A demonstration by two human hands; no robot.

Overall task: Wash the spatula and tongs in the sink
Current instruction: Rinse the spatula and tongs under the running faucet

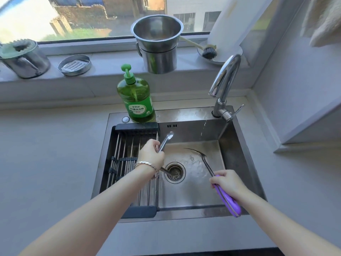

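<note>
Over the stainless steel sink (238, 154): one slim, shiny steel tongs (166, 140), tips toward 1 o'clock, left hand (150, 154) grip clenched round it. One purple-handled metal spatula (227, 198), blade toward 11 o'clock, right hand (226, 182) grip curled round its handle.

A black-framed steel-rod drying rack (129, 154) covers the left of the stainless steel sink (184, 216); the right of the basin lies open from above. Behind, a green pump soap bottle (135, 97) and curved chrome faucet (225, 80) stand on the rim, well apart.
</note>
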